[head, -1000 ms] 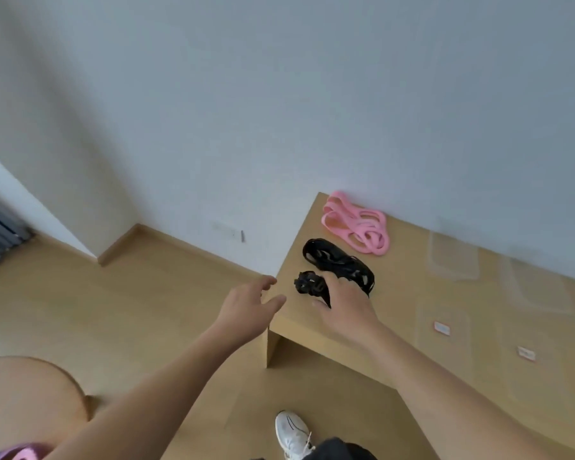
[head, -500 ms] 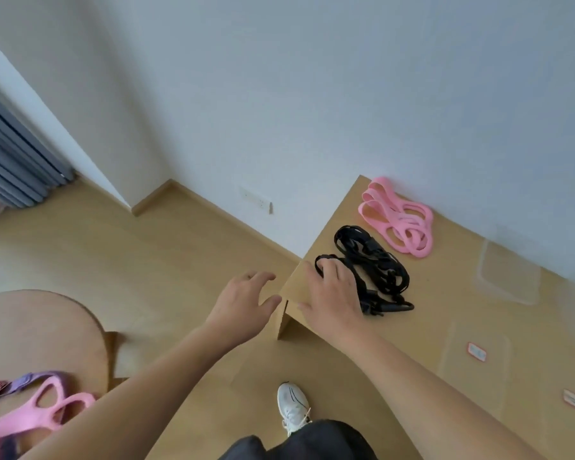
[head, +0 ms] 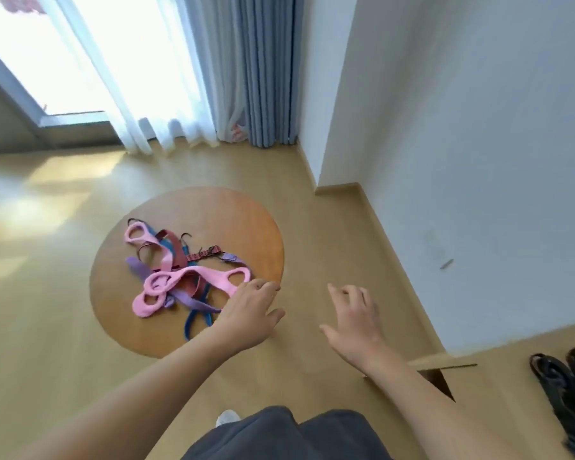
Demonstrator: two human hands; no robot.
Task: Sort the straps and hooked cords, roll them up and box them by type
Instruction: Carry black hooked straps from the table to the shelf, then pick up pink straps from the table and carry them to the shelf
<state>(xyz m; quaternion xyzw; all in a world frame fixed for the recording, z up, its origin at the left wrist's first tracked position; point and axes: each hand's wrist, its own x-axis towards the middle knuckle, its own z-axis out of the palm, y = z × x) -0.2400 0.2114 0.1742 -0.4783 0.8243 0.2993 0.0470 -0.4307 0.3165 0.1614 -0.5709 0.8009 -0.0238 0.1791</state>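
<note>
Left hand (head: 249, 313) reaches over the near right edge of the round wooden table (head: 246, 220), fingers loosely spread, holding nothing; fingertips close to the end loop of a pink strap (head: 213, 280), contact unclear. Right hand (head: 352, 318) hangs in the air above the floor, to the right of the table, palm down, fingers spread and empty. On the tabletop a tangled heap: pink looped straps, purple straps (head: 183, 297), a blue strap (head: 196, 318), a dark red strap (head: 176, 244), and a striped cord (head: 206, 253) with dark hooks. Far right, black rolled straps (head: 565, 390) lie on a low light-wood bench (head: 442, 361), well apart from the heap. Blue-grey curtain (head: 263, 68) hangs behind
</note>
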